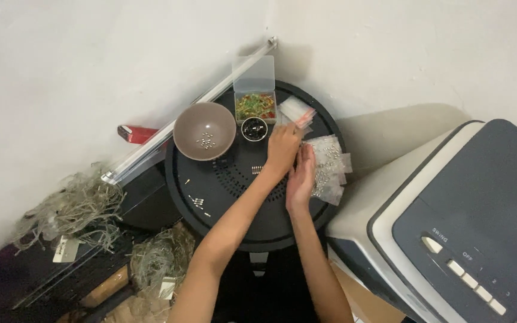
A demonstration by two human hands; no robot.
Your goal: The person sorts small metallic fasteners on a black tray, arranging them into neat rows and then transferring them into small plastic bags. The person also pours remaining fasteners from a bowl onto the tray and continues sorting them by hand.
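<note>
Sorting small bags at the round table (222, 206).
Left hand (283, 148) fingers pinched on a clear bag (299, 117); right hand (302, 177) fingers flat on the bag pile (329, 170) beside them. Best gripped by the edge, pile pinned; bowl (204, 130) left of fingers.

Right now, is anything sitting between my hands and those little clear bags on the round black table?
Nothing visible. The left hand is already at the empty clear bags, and the right hand rests against the filled bags.
</note>
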